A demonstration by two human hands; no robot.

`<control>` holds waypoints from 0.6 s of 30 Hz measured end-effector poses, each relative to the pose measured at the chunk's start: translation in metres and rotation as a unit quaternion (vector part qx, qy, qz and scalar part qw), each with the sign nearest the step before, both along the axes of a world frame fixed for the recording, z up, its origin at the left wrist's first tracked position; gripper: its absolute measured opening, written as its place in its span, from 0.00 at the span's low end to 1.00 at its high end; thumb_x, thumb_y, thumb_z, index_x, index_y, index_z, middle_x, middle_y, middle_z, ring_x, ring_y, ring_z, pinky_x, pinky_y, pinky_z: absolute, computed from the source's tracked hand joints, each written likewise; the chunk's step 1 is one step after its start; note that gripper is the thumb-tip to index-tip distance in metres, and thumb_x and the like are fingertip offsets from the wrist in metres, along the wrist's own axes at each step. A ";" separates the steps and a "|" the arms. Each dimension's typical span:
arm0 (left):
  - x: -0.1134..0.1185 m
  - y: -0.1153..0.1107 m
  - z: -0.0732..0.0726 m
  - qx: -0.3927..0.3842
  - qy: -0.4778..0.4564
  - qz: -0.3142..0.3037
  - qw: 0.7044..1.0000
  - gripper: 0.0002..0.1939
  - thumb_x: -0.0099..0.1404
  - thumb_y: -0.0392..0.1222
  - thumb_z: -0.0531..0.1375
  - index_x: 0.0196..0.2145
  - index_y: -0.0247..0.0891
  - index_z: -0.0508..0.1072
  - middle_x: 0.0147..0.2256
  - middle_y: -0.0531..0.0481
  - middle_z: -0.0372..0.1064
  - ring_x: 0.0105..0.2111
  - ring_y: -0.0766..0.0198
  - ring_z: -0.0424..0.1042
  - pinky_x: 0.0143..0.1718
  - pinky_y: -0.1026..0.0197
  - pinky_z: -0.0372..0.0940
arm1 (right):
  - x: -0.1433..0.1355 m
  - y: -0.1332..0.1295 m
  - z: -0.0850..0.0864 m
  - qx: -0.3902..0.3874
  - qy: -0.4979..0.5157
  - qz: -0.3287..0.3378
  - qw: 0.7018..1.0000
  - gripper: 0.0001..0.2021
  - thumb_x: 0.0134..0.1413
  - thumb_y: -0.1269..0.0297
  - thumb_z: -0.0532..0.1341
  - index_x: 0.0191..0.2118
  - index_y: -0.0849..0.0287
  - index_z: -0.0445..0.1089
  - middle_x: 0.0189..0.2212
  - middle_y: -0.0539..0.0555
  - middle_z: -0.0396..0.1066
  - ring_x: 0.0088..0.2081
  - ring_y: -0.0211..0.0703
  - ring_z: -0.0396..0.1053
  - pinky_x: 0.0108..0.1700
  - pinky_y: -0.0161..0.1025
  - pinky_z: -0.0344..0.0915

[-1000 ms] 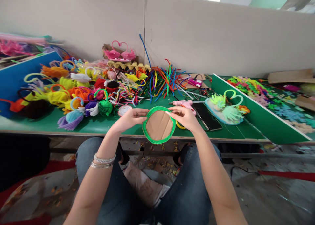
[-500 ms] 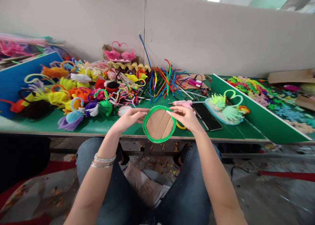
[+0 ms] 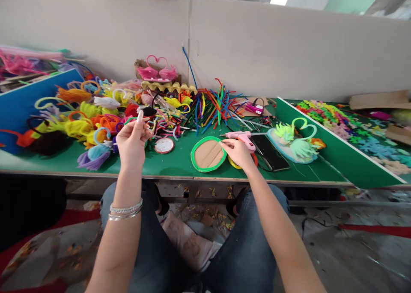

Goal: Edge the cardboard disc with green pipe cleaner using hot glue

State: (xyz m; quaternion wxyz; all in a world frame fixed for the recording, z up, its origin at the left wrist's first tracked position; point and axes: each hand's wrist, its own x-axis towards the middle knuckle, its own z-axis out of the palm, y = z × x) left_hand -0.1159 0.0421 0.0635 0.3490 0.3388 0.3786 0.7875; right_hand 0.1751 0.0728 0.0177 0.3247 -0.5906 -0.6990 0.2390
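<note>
A round cardboard disc (image 3: 208, 155) edged in green lies over the green table near its front edge. My right hand (image 3: 236, 151) pinches the disc's upper right rim. Raised over the left part of the table, my left hand (image 3: 133, 137) has its fingers pressed together; anything between them is too small to make out. Behind it are colourful swan shapes, a green one mostly hidden. A small round white piece (image 3: 164, 145) with a red rim lies between my hands. A pink glue gun (image 3: 241, 139) rests just beyond my right hand, partly over yellow and red rings.
A phone (image 3: 271, 152) and a green swan pair (image 3: 297, 144) lie at the right, before a slanted green divider (image 3: 334, 152). Pipe cleaners (image 3: 216, 104) are piled at the back. A heap of swans (image 3: 75, 126) fills the left.
My left hand has left the disc and moved left and up, closing its fingers. The disc has been lowered slightly away from me onto the table, still in my right hand.
</note>
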 end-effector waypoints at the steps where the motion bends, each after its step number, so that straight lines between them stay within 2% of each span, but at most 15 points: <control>1: -0.001 -0.001 0.001 -0.003 0.008 -0.016 1.000 0.11 0.49 0.45 0.69 0.23 0.36 0.73 0.20 0.57 0.68 0.18 0.77 0.64 0.21 0.74 0.64 | 0.002 0.001 0.001 0.025 -0.021 -0.004 0.999 0.15 0.52 0.55 0.59 0.38 0.61 0.75 0.38 0.61 0.76 0.41 0.51 0.73 0.48 0.47 0.66; 3: 0.003 -0.004 0.001 -0.034 0.039 -0.063 0.997 0.13 0.48 0.48 0.69 0.23 0.36 0.74 0.20 0.55 0.69 0.17 0.76 0.65 0.20 0.73 0.63 | 0.003 -0.001 0.007 0.098 -0.037 -0.006 0.995 0.16 0.53 0.53 0.58 0.38 0.60 0.75 0.41 0.61 0.74 0.46 0.52 0.70 0.53 0.49 0.62; 5: 0.013 -0.006 -0.002 -0.081 0.077 -0.116 0.987 0.15 0.47 0.50 0.69 0.23 0.35 0.74 0.20 0.54 0.70 0.17 0.74 0.66 0.20 0.72 0.64 | -0.003 -0.008 0.013 0.157 0.002 0.007 0.988 0.18 0.55 0.52 0.56 0.45 0.58 0.72 0.47 0.60 0.71 0.51 0.50 0.67 0.57 0.50 0.57; 6: 0.021 -0.007 -0.004 -0.105 0.100 -0.148 0.978 0.16 0.48 0.52 0.68 0.23 0.34 0.74 0.20 0.53 0.70 0.18 0.73 0.67 0.20 0.71 0.64 | -0.009 -0.014 0.016 0.156 0.040 0.035 0.986 0.21 0.55 0.51 0.57 0.50 0.56 0.69 0.50 0.59 0.69 0.52 0.48 0.66 0.57 0.50 0.58; 8: 0.037 -0.008 -0.009 -0.132 0.140 -0.225 0.955 0.17 0.48 0.53 0.67 0.26 0.34 0.76 0.24 0.50 0.74 0.20 0.70 0.70 0.24 0.68 0.68 | -0.025 -0.025 0.020 0.097 0.126 0.131 0.978 0.26 0.55 0.50 0.57 0.58 0.52 0.61 0.57 0.56 0.62 0.57 0.46 0.61 0.58 0.47 0.58; 10: 0.053 -0.009 -0.017 -0.138 0.169 -0.298 0.929 0.18 0.47 0.53 0.68 0.27 0.34 0.77 0.27 0.47 0.76 0.23 0.67 0.73 0.28 0.64 0.70 | -0.044 -0.035 0.019 0.026 0.217 0.226 0.949 0.30 0.53 0.48 0.58 0.60 0.50 0.57 0.59 0.54 0.60 0.57 0.45 0.61 0.55 0.44 0.62; 12: 0.065 -0.009 -0.024 -0.120 0.202 -0.350 0.907 0.17 0.45 0.51 0.69 0.25 0.33 0.77 0.27 0.45 0.76 0.26 0.63 0.74 0.29 0.62 0.70 | -0.059 -0.040 0.013 -0.044 0.267 0.277 0.922 0.26 0.52 0.48 0.59 0.56 0.51 0.64 0.56 0.54 0.65 0.52 0.45 0.67 0.49 0.42 0.68; 14: 0.073 -0.010 -0.030 -0.140 0.215 -0.359 0.897 0.16 0.43 0.49 0.70 0.25 0.33 0.77 0.23 0.47 0.75 0.21 0.64 0.72 0.24 0.63 0.69 | -0.066 -0.040 0.005 -0.073 0.268 0.257 0.925 0.19 0.50 0.49 0.61 0.44 0.55 0.73 0.47 0.55 0.73 0.45 0.47 0.72 0.44 0.42 0.71; 16: 0.076 -0.012 -0.032 -0.164 0.208 -0.358 0.895 0.16 0.44 0.48 0.70 0.27 0.33 0.78 0.22 0.48 0.75 0.17 0.65 0.70 0.21 0.63 0.67 | -0.067 -0.038 -0.002 -0.045 0.274 0.206 0.938 0.16 0.46 0.51 0.64 0.36 0.58 0.76 0.41 0.56 0.76 0.40 0.48 0.74 0.41 0.43 0.72; 18: 0.076 -0.014 -0.029 -0.169 0.197 -0.338 0.904 0.16 0.44 0.48 0.70 0.27 0.33 0.77 0.22 0.48 0.74 0.16 0.65 0.69 0.19 0.63 0.66 | -0.065 -0.038 -0.006 0.017 0.264 0.167 0.950 0.12 0.46 0.55 0.65 0.32 0.58 0.76 0.39 0.56 0.77 0.39 0.49 0.75 0.41 0.43 0.72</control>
